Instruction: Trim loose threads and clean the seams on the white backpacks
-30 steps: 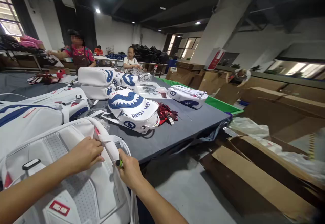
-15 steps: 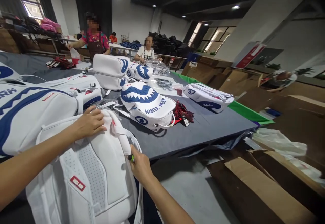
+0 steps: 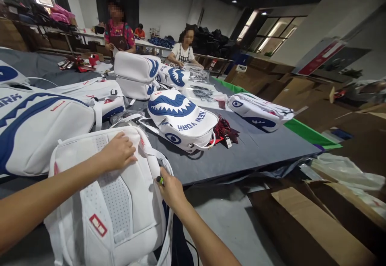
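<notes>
A white backpack [image 3: 144,209] stands in front of me, its padded back and straps facing me. A small red label [image 3: 98,225] sits on one strap. My left hand [image 3: 119,153] is closed at the upper part of the back panel, fingers bent against the fabric. At the backpack's right edge, my right hand [image 3: 172,188] is closed around a small green-and-black-ended tool [image 3: 160,180]; the rest of it is hidden in the fist. Just beyond lies another white backpack [image 3: 183,121] with a blue toothed mouth and NEW YORK lettering.
More white backpacks lie left [image 3: 45,133], stacked at the back [image 3: 132,67] and right [image 3: 259,111] on the grey-covered table [image 3: 241,149]. Red tags [image 3: 226,131] lie beside the middle backpack. Cardboard boxes [image 3: 301,213] stand right. Two people work across the table.
The view has shifted, so the table and its bags appear higher and further right. My left hand has slid slightly down and right with the backpack. My right hand keeps its hold on the tool.
</notes>
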The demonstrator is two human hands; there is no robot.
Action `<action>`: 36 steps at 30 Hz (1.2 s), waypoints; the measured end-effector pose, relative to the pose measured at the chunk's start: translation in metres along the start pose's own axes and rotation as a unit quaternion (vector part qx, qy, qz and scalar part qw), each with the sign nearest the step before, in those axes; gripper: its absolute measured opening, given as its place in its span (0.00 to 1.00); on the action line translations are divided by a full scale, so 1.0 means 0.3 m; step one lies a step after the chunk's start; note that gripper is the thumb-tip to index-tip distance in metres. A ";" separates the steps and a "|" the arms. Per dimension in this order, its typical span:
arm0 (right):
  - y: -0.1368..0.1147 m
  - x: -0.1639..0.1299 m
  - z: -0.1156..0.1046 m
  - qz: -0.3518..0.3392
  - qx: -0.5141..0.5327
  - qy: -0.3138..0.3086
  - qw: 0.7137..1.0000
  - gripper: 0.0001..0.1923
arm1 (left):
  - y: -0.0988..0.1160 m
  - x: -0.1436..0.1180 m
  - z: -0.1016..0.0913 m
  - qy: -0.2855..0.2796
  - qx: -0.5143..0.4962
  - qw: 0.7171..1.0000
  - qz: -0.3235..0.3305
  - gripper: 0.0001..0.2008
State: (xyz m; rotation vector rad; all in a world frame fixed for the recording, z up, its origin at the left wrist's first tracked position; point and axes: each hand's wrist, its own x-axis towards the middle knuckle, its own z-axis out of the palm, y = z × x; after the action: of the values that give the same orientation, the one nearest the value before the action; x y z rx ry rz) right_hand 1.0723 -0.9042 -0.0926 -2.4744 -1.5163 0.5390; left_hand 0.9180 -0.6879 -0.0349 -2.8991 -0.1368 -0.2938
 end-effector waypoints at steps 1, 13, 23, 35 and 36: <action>-0.003 -0.002 -0.015 0.002 0.000 -0.004 1.000 0.16 | 0.035 0.000 0.002 -0.019 -0.009 1.000 0.004 0.16; -0.012 -0.047 -0.085 0.009 0.528 0.147 0.837 0.36 | 0.162 -0.012 0.068 -0.008 -0.123 0.988 -0.091 0.14; -0.093 0.072 0.075 0.019 0.617 0.247 0.747 0.21 | 0.221 -0.044 0.102 0.045 -0.136 0.986 -0.089 0.06; -0.086 0.070 0.150 0.046 0.528 0.370 0.763 0.17 | 0.213 -0.066 0.143 0.071 -0.125 0.987 -0.068 0.07; -0.087 0.067 0.151 0.049 0.512 0.374 0.772 0.17 | 0.214 -0.072 0.147 0.075 -0.135 0.985 -0.070 0.05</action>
State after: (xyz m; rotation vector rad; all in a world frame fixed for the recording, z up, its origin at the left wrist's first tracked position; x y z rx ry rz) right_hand 1.0410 -0.8756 -0.1291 -1.5441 -0.5048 0.2135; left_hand 0.9124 -0.7415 -0.0950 -3.1243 -0.2964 -0.5983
